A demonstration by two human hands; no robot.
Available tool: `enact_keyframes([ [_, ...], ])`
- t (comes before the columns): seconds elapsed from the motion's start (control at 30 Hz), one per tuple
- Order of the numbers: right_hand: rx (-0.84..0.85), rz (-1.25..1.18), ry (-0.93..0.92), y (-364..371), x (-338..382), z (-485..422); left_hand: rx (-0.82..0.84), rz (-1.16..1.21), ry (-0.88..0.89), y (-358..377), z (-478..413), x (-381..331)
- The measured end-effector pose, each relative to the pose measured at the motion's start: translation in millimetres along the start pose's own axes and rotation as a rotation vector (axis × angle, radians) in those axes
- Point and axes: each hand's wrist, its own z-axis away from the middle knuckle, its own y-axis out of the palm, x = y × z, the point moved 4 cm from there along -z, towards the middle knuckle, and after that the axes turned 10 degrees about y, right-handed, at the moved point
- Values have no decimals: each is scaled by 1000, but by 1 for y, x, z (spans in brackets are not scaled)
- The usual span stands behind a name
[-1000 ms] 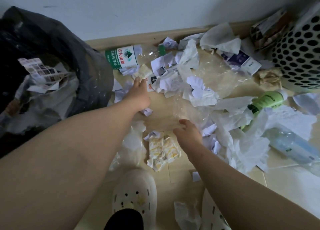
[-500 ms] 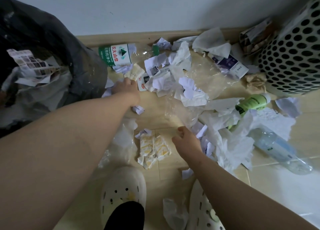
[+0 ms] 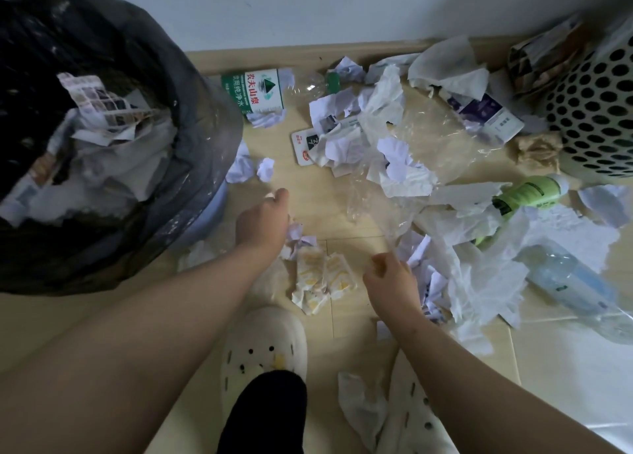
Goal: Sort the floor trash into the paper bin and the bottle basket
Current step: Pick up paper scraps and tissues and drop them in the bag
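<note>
My left hand hovers low over the floor beside the black-bagged paper bin, fingers closed on a small pale paper scrap that peeks out at the fingertips. Just right of centre, my right hand has its fingers curled, with nothing visible in them, at the edge of a crumpled paper pile. Between the hands lie yellow-white wrappers. A clear bottle with a green label lies by the wall. A green bottle and a clear bottle lie on the right. The perforated white basket stands at the far right.
Crumpled white papers and a clear plastic film cover the floor ahead. A purple-printed packet and brown paper lie near the basket. My two white clogs stand below the hands. The wall's skirting runs across the back.
My left hand pulled back from the papers near the green-labelled bottle, and the yellowish scrap that lay there is gone. My right hand stayed in place with its fingers curled tighter.
</note>
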Motion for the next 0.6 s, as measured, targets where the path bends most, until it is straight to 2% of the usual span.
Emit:
enact_keyframes([
  [0.1, -8, -11, -5, 3, -2, 2, 21, 95, -65, 0, -8, 4],
  [0.23, -5, -15, -16, 4, -3, 1, 82, 58, -81, -2, -19, 10],
  [0.3, 1, -22, -13, 4, -4, 1, 63, 96, -89, -5, -20, 11],
  [0.4, 11, -69, -13, 1, -6, 0, -167, 218, -75, -25, -14, 9],
  [0.5, 19, -131, -14, -1, -3, 2, -434, 272, 57, -56, 19, -6],
  [0.57, 30, -163, -19, -2, 0, 5, -485, 360, 136, -61, 48, -20],
  [0.6, 34, -178, -28, -1, 2, 6, -431, 453, 139, -55, 59, -27],
])
